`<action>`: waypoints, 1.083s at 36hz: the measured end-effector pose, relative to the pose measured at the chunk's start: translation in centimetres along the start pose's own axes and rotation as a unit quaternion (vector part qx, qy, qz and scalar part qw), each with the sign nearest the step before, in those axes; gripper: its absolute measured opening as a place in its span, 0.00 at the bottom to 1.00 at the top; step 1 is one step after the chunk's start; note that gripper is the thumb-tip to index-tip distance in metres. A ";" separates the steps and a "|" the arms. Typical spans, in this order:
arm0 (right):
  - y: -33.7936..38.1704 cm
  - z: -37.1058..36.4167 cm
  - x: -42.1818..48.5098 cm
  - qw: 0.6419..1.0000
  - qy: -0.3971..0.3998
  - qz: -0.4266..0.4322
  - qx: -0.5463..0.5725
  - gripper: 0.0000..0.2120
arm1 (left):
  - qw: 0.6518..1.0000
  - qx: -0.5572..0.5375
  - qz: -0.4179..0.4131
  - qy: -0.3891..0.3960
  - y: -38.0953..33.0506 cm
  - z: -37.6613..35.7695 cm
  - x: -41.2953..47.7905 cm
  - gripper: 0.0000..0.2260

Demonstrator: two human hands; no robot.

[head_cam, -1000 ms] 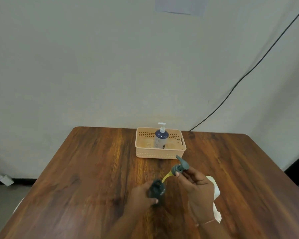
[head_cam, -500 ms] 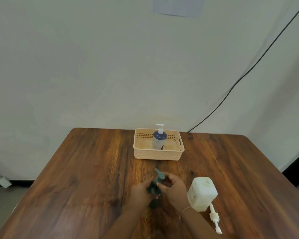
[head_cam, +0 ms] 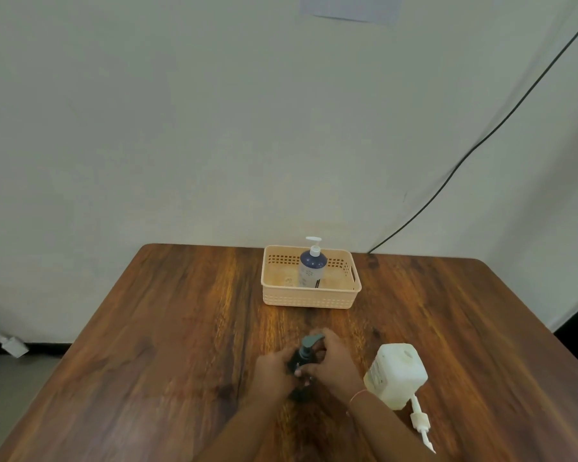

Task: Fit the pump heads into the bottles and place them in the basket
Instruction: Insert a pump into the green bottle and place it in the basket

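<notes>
A small dark bottle (head_cam: 296,360) stands on the table near the front middle. My left hand (head_cam: 272,371) grips its body from the left. My right hand (head_cam: 331,361) is closed around the grey-green pump head (head_cam: 311,341), which sits in the bottle's neck with its nozzle pointing right. A peach basket (head_cam: 311,300) stands further back, holding an upright blue bottle (head_cam: 311,268) with a white pump. To the right a white square bottle (head_cam: 396,373) stands open, and a white pump head (head_cam: 419,423) lies on the table in front of it.
The wooden table (head_cam: 181,328) reaches a pale wall at the back. A black cable (head_cam: 474,148) runs down the wall to the table's back right. A small white box (head_cam: 12,345) lies on the floor at the left.
My right hand brought the grey-green pump head down from above the bottle into its neck. The pump's tube is no longer visible. The white bottle and white pump came into view.
</notes>
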State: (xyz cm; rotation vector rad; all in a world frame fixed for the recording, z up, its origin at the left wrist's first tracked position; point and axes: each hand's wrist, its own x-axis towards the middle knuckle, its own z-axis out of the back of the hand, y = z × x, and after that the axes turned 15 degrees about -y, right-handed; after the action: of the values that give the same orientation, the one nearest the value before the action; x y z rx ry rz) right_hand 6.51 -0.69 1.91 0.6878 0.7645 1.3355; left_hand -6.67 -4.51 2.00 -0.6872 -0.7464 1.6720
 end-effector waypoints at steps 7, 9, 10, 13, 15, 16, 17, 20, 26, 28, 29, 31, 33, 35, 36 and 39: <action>-0.4 0.2 -0.5 0.998 -0.040 -0.026 0.029 0.19 | 0.999 -0.011 0.024 0.023 0.0 0.1 0.3 0.20; -0.2 0.2 -0.5 0.996 0.016 -0.029 0.079 0.27 | 0.999 -0.015 0.027 0.034 0.1 0.2 0.4 0.19; -0.1 0.2 -0.4 0.995 0.035 -0.024 0.086 0.28 | 0.999 -0.019 0.031 0.036 0.1 0.2 0.5 0.19; 0.2 0.0 -0.4 0.999 -0.004 -0.015 0.048 0.20 | 0.998 -0.017 0.041 0.035 0.2 0.1 0.7 0.19; 0.4 -0.1 -0.5 0.999 -0.029 -0.030 0.030 0.22 | 0.998 -0.009 0.045 0.037 0.1 0.0 0.7 0.20; 0.5 -0.1 -0.5 0.998 -0.019 -0.037 0.042 0.25 | 0.998 -0.004 0.046 0.039 0.0 0.0 0.6 0.20; 0.4 -0.1 -0.6 0.997 0.003 -0.036 0.064 0.27 | 0.998 -0.002 0.046 0.040 0.1 0.0 0.6 0.20; 0.2 0.1 -0.6 0.996 0.039 -0.010 0.083 0.22 | 0.998 0.001 0.050 0.041 0.1 0.1 0.6 0.20; 0.8 0.1 -0.8 0.999 -0.001 -0.013 0.046 0.20 | 0.998 0.016 0.036 0.055 0.0 0.5 0.5 0.19; 0.7 0.0 -0.9 0.998 0.027 0.000 0.065 0.22 | 0.998 0.007 0.042 0.049 -0.2 0.5 0.5 0.17; 0.6 0.0 -0.8 0.998 0.018 0.004 0.057 0.20 | 0.998 0.003 0.049 0.049 -0.2 0.5 0.5 0.17; 0.8 0.1 -0.8 0.999 -0.030 0.007 0.017 0.15 | 0.997 0.004 0.055 0.057 -0.3 0.7 0.5 0.19; 1.0 0.0 -0.8 0.998 -0.058 -0.005 -0.022 0.15 | 0.996 0.001 0.052 0.067 -0.3 0.8 0.6 0.21; 1.1 -0.1 -0.8 0.998 -0.062 -0.014 -0.027 0.19 | 0.997 0.004 0.042 0.069 -0.2 0.8 0.7 0.22; 1.2 -0.2 -0.9 0.998 -0.057 -0.021 -0.022 0.23 | 0.997 0.004 0.042 0.069 -0.2 0.8 0.7 0.22; 1.1 0.0 -1.5 0.996 0.003 -0.084 0.039 0.36 | 0.996 -0.019 0.057 0.064 -0.1 0.6 0.5 0.23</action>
State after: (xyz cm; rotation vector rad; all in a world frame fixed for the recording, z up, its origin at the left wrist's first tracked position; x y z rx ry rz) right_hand 5.79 -2.06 2.90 0.6659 0.8630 1.1600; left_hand -7.22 -4.13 2.41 -0.8698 -0.6587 1.7023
